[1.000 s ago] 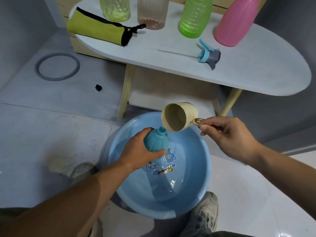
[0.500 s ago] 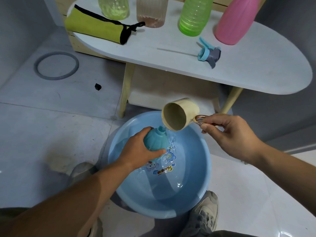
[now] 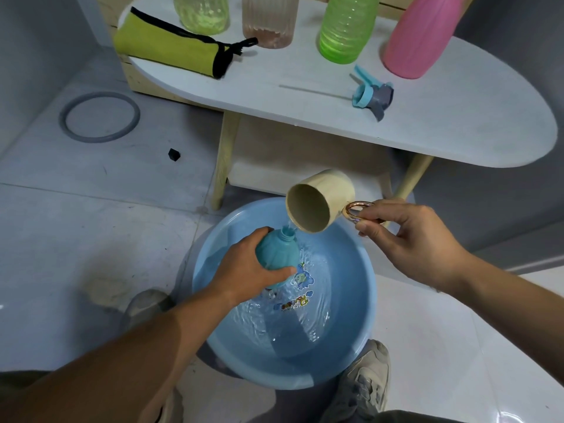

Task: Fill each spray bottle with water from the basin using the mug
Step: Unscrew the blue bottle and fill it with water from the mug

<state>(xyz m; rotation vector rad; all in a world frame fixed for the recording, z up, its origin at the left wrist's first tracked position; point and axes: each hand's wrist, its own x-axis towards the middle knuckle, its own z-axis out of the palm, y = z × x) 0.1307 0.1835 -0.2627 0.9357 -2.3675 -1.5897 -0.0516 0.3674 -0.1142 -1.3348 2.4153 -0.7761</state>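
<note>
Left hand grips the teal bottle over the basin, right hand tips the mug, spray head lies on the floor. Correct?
No. The head view shows the spray head lying on the white table instead; the rest holds.

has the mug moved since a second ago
Yes. Against the basin rim, the mug has tipped its closed end up toward the table, while its mouth stays over the bottle neck.
</note>
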